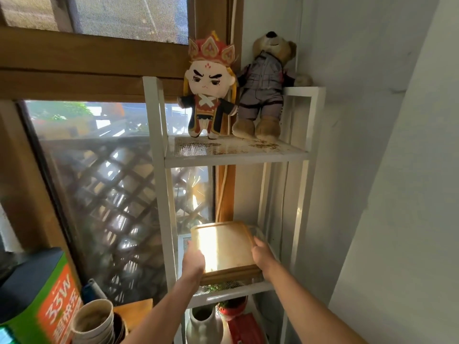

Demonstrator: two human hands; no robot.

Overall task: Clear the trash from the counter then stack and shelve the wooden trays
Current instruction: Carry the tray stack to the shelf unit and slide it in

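A stack of wooden trays (227, 247) lies on the middle mesh shelf of a white metal rack (159, 155). Sunlight falls across the top tray. My left hand (193, 263) grips the stack's left side. My right hand (262, 255) holds its right side. The front edge of the stack sits a little above the shelf's front lip (231, 292). How many trays are in the stack I cannot tell.
Two plush toys, a crowned doll (210, 95) and a bear (265, 88), stand on the top shelf. Below are a grey vase (203, 324) and red items (244, 327). Stacked paper cups (95, 324) and a green box (42, 301) stand at lower left. A window and a white wall flank the rack.
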